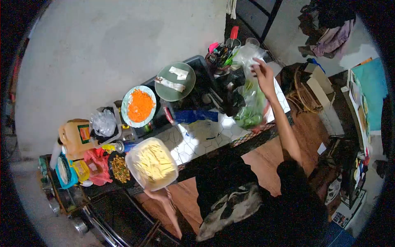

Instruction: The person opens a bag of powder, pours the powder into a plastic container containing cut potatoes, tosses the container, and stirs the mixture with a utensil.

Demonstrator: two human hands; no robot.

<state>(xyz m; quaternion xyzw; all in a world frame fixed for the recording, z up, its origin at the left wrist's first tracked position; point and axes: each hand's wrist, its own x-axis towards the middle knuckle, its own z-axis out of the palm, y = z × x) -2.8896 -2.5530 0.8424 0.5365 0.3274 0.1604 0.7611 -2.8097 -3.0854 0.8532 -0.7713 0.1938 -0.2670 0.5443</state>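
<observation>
My left hand (159, 194) grips the near edge of a white plastic container (174, 175) from below. Pale yellow strips (153, 159) fill this container, which is held over the front edge of the tabletop. My right hand (264, 75) is stretched out at the top of a clear plastic bag (252, 92), with its fingers apart. Whether the fingertips touch the bag is not plain. Green leafy vegetables (250, 115) show through the bag's lower part.
Behind stand a plate of shredded orange food (140, 106) and a green plate (168, 94) with white strips. A dark pan of chopped food (119, 168), a red bag (96, 166) and a large jug (74, 139) crowd the left. A utensil holder (220, 61) stands at the back.
</observation>
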